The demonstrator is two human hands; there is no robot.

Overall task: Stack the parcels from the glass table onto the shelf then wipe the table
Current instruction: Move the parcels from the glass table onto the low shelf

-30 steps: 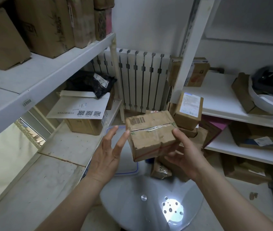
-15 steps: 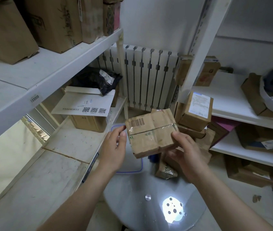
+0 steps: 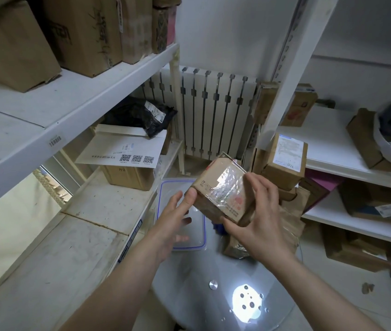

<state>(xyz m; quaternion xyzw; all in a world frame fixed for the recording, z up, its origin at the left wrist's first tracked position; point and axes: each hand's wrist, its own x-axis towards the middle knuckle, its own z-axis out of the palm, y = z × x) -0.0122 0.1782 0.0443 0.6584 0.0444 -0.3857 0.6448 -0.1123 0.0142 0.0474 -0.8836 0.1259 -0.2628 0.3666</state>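
Observation:
A small taped cardboard parcel (image 3: 220,189) is held tilted in the air above the round glass table (image 3: 204,280). My right hand (image 3: 259,218) grips it from the right and underneath, thumb and fingers wrapped on its edges. My left hand (image 3: 175,218) has its fingers spread, with only the fingertips touching the parcel's left corner. More brown parcels (image 3: 287,206) are piled at the table's far right edge. The white shelf (image 3: 89,211) runs along the left, its lower board mostly bare.
A clear plastic lid with a blue rim (image 3: 182,240) lies on the table's far side. A box under a white QR-code envelope (image 3: 120,151) and a black bag (image 3: 142,115) occupy the left shelf. A radiator (image 3: 211,113) stands behind. Right shelves (image 3: 347,163) hold boxes.
The parcel has been turned so its taped label side faces up and has shifted right. My left hand loosened from a grip to fingertip contact.

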